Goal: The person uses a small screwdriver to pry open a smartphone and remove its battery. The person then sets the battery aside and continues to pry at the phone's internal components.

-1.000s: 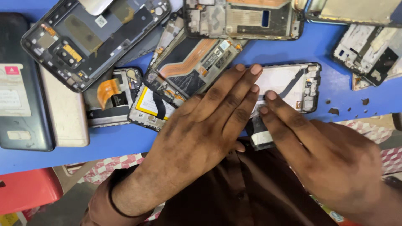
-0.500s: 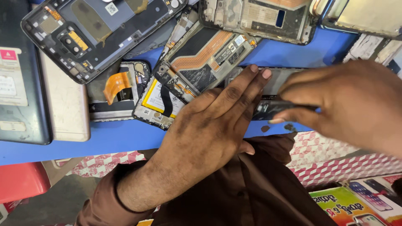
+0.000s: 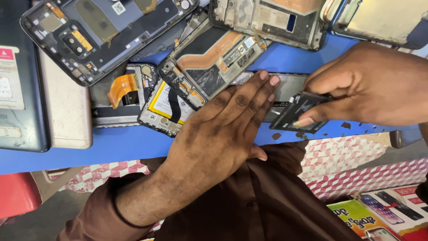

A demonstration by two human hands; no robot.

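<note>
My left hand (image 3: 223,134) lies flat, fingers spread, pressing down on a dismantled phone frame (image 3: 290,89) on the blue table (image 3: 125,147). My right hand (image 3: 370,85) pinches a flat black battery (image 3: 298,114) between thumb and fingers and holds it tilted up off the frame's right part. An opened phone with a yellow-labelled battery (image 3: 167,105) lies just left of my left hand's fingers.
Several stripped phone bodies crowd the table: a dark one (image 3: 98,31) at upper left, one with copper parts (image 3: 209,58), another (image 3: 267,20) at the top. A dark tablet (image 3: 18,89) and beige back cover (image 3: 67,111) lie left. Coloured boxes (image 3: 379,214) sit below right.
My right hand went from flat on the phone frame to gripping the black battery and lifting it off the frame. My left hand stayed pressing down.
</note>
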